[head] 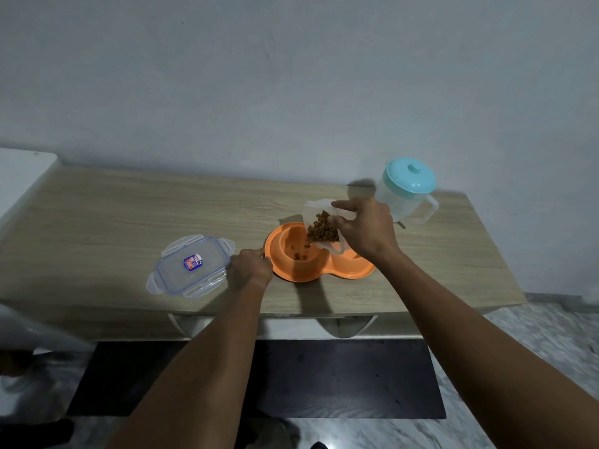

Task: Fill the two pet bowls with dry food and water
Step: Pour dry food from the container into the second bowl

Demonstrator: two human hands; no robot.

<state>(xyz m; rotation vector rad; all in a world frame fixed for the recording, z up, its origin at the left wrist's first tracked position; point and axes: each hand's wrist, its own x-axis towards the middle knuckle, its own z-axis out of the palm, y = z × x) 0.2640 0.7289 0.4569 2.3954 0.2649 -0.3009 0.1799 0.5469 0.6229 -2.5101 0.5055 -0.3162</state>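
An orange double pet bowl (348, 273) sits on the wooden table, right of centre. My right hand (368, 230) grips a clear food container (319, 205) tilted over the left bowl, and brown kibble (321, 229) spills from it. A few pieces lie in the left bowl (299, 254). My left hand (252, 266) pinches the left rim of the orange bowl. The right bowl is mostly hidden behind my right hand and the container. A clear water jug with a teal lid (409, 189) stands upright behind my right hand.
The container's clear clip-lock lid (191, 265) lies flat on the table (97, 215), left of my left hand. A white surface (22, 176) adjoins the table's far left. A dark mat (324, 377) lies on the floor below the table's front edge.
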